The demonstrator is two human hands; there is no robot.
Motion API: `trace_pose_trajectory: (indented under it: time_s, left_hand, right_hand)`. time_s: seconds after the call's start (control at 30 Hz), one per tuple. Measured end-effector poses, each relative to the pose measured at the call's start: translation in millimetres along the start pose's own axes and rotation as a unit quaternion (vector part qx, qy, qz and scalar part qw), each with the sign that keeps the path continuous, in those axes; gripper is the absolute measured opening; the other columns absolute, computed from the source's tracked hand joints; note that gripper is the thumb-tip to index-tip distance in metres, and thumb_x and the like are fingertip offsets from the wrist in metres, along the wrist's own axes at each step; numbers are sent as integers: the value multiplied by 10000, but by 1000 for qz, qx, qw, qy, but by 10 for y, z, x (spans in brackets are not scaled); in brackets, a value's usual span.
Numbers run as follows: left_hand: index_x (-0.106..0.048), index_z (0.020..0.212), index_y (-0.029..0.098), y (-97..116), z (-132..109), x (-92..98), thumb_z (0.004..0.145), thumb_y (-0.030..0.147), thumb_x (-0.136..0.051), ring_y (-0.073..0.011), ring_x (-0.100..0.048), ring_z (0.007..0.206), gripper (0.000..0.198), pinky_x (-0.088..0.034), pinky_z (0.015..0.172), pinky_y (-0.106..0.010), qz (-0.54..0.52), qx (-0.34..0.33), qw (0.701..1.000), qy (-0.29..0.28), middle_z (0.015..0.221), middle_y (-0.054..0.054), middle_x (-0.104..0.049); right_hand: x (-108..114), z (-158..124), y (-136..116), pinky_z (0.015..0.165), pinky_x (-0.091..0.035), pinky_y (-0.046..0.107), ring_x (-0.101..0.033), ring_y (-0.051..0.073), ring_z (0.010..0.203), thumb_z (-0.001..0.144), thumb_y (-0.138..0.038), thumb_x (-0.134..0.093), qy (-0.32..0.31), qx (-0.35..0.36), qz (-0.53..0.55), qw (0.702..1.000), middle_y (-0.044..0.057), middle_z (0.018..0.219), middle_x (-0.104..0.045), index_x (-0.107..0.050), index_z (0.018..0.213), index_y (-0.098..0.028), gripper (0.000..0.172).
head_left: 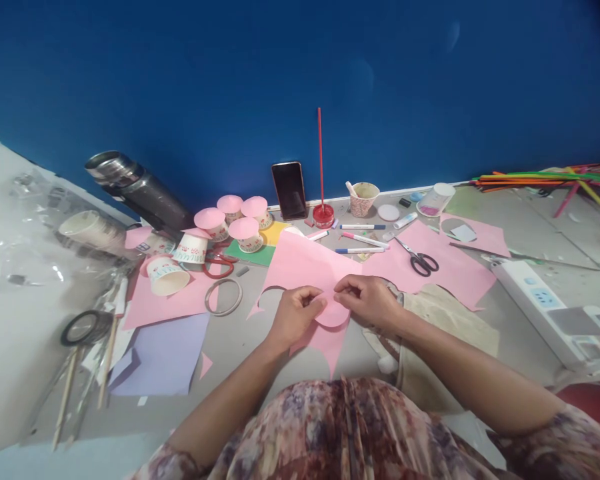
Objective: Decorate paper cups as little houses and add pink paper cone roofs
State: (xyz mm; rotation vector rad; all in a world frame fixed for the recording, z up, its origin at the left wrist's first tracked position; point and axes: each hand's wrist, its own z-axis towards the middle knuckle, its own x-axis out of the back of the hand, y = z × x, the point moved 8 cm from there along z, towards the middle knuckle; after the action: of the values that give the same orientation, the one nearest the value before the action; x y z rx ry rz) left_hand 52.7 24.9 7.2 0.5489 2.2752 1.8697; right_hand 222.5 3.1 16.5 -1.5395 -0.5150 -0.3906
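Both my hands pinch a small round pink paper piece [331, 315] in front of me. My left hand [295, 315] grips its left edge with closed fingers. My right hand [367, 301] holds its upper right edge, fingers pressed together. The piece lies over a large pink paper sheet [300, 263] with curved cut-outs. Black-handled scissors [420, 261] rest on another pink sheet [450, 267] just beyond my right hand.
Several paper cups with pink paper tops [230, 220] stand at the back left, next to a metal flask [140, 190]. A phone [289, 190] leans on the blue wall. Markers [363, 239], a tape ring [223, 295], a power strip [540, 297] and coloured straws [545, 179] lie around.
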Motion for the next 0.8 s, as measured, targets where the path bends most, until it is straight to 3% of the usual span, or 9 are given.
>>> trace_pose_trajectory:
  time_s: [0.27,0.43,0.8]
  left_hand:
    - [-762,728,142,-31,-9,-28,736,316,-745,-121,-448,615,175,-349,567,-256,11,15,1000,-18,652,-10,-620]
    - [-745,691,142,-54,-6,-46,717,319,-742,-115,-431,606,179,-335,567,-256,14,23,999,-24,623,3,-584]
    - [-725,664,142,-48,-23,-35,705,357,-765,-112,-417,598,223,-305,544,-247,10,39,999,-18,605,5,-558]
  right_hand:
    - [-2,-3,-63,621,-393,244,-602,138,637,854,-282,-703,-24,7,-16,1000,-18,735,-733,-769,931,-218,120]
    - [-36,-6,-138,642,-379,250,-594,137,653,863,-240,-682,-59,16,-36,997,-7,728,-730,-759,797,-207,106]
    - [-47,-2,-92,651,-399,257,-627,154,682,873,-255,-658,-64,7,-33,997,8,768,-762,-769,822,-210,130]
